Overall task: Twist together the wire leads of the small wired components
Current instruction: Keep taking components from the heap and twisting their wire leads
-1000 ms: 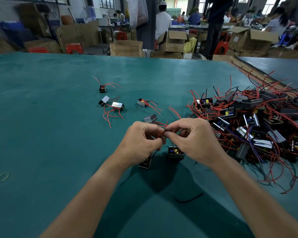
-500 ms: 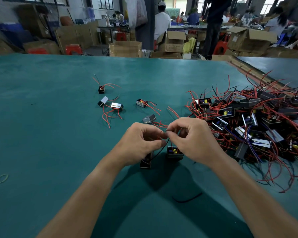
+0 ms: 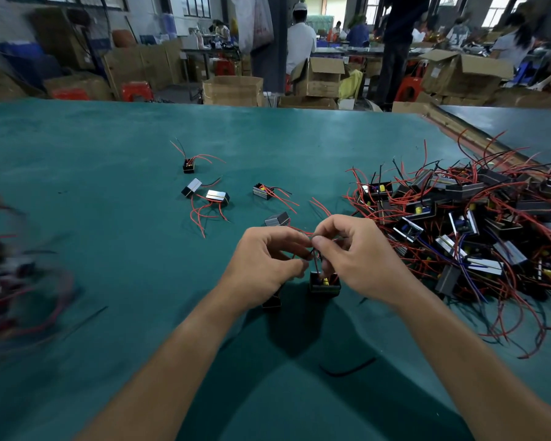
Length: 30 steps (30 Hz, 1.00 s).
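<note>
Wire leads (image 3: 314, 261) are pinched between both hands, just above the green table (image 3: 93, 233), centre-front. Left hand (image 3: 264, 265): fingers curled, thumb and forefinger pinching the leads. Right hand (image 3: 360, 259): same pinch, fingertips meeting the left's. Leads drop to a black component (image 3: 325, 284) standing under the right hand. Second component (image 3: 271, 302) is half hidden under the left hand (its leads can't be traced). Tangled pile (image 3: 477, 224) to the right, loose components (image 3: 217, 197) beyond the hands, blurred cluster (image 3: 4, 281) far left.
</note>
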Each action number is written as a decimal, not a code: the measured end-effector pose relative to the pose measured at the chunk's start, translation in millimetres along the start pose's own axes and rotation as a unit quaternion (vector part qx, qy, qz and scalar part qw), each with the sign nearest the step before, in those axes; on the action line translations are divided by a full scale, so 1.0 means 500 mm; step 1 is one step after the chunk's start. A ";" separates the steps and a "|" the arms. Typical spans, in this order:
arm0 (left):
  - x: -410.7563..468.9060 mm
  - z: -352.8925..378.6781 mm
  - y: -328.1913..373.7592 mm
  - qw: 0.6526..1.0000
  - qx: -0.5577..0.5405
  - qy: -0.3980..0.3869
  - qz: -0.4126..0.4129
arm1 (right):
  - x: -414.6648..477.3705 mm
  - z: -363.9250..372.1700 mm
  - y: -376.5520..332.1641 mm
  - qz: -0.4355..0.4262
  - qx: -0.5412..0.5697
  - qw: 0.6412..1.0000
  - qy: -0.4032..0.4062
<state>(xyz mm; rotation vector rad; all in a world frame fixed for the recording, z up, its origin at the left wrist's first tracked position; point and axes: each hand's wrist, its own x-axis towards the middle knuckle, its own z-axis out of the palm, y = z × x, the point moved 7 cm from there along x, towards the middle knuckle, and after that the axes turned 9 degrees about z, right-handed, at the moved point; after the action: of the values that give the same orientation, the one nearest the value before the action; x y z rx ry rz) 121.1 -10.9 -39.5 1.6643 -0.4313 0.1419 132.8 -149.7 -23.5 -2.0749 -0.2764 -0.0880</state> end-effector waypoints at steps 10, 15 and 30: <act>-0.001 0.001 -0.015 0.997 -0.057 0.048 -0.015 | 0.003 0.001 0.011 0.050 0.137 0.989 -0.028; -0.004 0.006 -0.020 0.996 -0.073 0.039 -0.031 | 0.003 0.001 0.006 0.026 0.129 0.990 -0.043; -0.003 0.013 -0.015 0.996 -0.077 0.039 -0.019 | -0.010 -0.004 -0.016 -0.007 0.059 0.996 -0.073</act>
<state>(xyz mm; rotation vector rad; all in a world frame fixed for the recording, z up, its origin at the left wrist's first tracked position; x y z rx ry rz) 121.5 -16.4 -47.8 1.5104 -0.3430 0.1408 126.2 -148.2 -16.6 -1.9639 -0.3767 0.0705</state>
